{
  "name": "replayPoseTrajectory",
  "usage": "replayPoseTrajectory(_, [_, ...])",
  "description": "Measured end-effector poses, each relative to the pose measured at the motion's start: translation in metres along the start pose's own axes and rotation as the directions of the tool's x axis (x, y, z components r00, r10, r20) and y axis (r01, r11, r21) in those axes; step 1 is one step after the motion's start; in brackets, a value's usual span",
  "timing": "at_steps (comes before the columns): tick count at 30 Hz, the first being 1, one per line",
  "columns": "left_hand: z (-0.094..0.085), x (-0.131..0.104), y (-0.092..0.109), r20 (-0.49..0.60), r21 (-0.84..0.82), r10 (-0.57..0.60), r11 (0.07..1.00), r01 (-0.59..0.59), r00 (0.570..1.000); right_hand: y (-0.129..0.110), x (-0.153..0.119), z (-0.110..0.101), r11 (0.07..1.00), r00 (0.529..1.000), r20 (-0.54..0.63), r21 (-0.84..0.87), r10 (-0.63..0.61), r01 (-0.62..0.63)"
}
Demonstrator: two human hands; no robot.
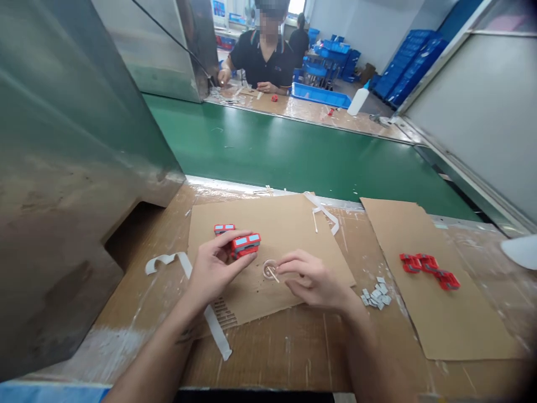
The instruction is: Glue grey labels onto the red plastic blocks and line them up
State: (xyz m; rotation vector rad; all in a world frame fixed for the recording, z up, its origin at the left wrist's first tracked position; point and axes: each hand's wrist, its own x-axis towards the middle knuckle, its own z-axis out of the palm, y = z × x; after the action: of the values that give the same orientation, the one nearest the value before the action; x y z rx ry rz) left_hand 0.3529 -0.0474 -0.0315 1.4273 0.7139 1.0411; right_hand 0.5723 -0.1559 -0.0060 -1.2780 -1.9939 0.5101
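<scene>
Pinching a small red piece [246, 245] between thumb and fingers, the left hand [213, 270] has it just above the cardboard sheet [268, 305], with two pale blue panels showing along its upper side. The right hand [309, 279] is beside a small round dish [265, 270], fingers bent and close to a thin pale stick [273, 275] that slants over it — whether the fingertips actually grip the stick, I cannot tell.

The red piece looks light and stiff, probably hard plastic, so a gentle pinch should do. Its smooth sides may slip if the fingers are wet or sticky. The best hold is probably low on the two opposite sides, clear of the pale panels, where a thumb could smear or shift them. The stick looks slim enough to snap if pressed hard; its bare shaft is the safer place to take it. The dish looks shallow and easily nudged, so it wants a light touch at the rim.

Another red block [224, 228] sits just beyond the left fingers. Curled white tape [218, 331] trails past the left forearm, while small grey-white squares [376, 294] lie heaped to the right of the right hand — thin, likely awkward to lift except by their edges.
</scene>
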Motion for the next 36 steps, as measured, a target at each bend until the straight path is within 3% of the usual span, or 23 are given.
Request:
replayPoseTrajectory(2, [-0.002, 0.001, 0.0, -0.047, -0.011, -0.037, 0.999, 0.036, 0.998, 0.004, -0.014, -0.032, 0.994, 0.965, -0.242, -0.02, 0.098, -0.106])
replayPoseTrajectory(4, [-0.006, 0.001, -0.001, -0.089, -0.028, -0.067, 0.998, 0.064, 0.994, 0.007, -0.041, -0.069, 0.96, 0.822, -0.546, -0.108, 0.159, -0.258])
replayPoseTrajectory(5, [-0.007, 0.001, -0.002, -0.107, -0.036, -0.081, 0.996, 0.078, 0.991, 0.008, -0.057, -0.086, 0.926, 0.77, -0.613, -0.162, 0.178, -0.342])
replayPoseTrajectory(7, [-0.01, 0.0, -0.004, -0.132, -0.046, -0.106, 0.994, 0.1, 0.986, 0.007, -0.091, -0.109, 0.828, 0.774, -0.571, -0.269, 0.275, -0.493])
replayPoseTrajectory(9, [-0.012, -0.001, -0.005, -0.135, -0.052, -0.127, 0.991, 0.121, 0.983, 0.004, -0.12, -0.113, 0.743, 0.806, -0.411, -0.349, 0.425, -0.571])
replayPoseTrajectory(12, [-0.01, -0.004, -0.004, -0.104, -0.049, -0.149, 0.988, 0.144, 0.983, 0.002, -0.147, -0.093, 0.665, 0.778, -0.266, -0.407, 0.569, -0.626])
replayPoseTrajectory(16, [-0.005, -0.005, -0.001, -0.075, -0.054, -0.127, 0.991, 0.123, 0.989, 0.01, -0.157, -0.062, 0.594, 0.75, -0.343, -0.462, 0.565, -0.659])
replayPoseTrajectory(22, [0.004, -0.007, 0.0, 0.009, -0.089, -0.105, 0.99, 0.106, 0.994, 0.014, -0.145, -0.064, 0.704, 0.812, -0.312, -0.405, 0.493, -0.583])
replayPoseTrajectory(25, [0.013, -0.01, -0.002, 0.077, -0.175, -0.081, 0.98, 0.094, 0.994, 0.0, -0.118, -0.061, 0.823, 0.802, -0.432, -0.2, 0.414, -0.532])
replayPoseTrajectory(27, [0.019, -0.012, -0.003, 0.12, -0.233, -0.076, 0.967, 0.102, 0.99, -0.014, -0.089, -0.046, 0.897, 0.742, -0.556, 0.014, 0.374, -0.442])
replayPoseTrajectory(29, [0.023, -0.015, -0.004, 0.162, -0.264, -0.069, 0.958, 0.11, 0.984, -0.029, -0.057, -0.021, 0.922, 0.699, -0.601, 0.238, 0.387, -0.306])
replayPoseTrajectory(33, [0.024, -0.019, -0.004, 0.158, -0.258, 0.056, 0.966, -0.013, 0.986, -0.049, -0.004, 0.034, 0.78, 0.717, -0.474, 0.606, 0.511, -0.155])
replayPoseTrajectory(36, [0.022, -0.022, -0.005, 0.118, -0.204, 0.208, 0.962, -0.182, 0.971, -0.052, 0.013, 0.059, 0.69, 0.672, -0.448, 0.712, 0.59, -0.13])
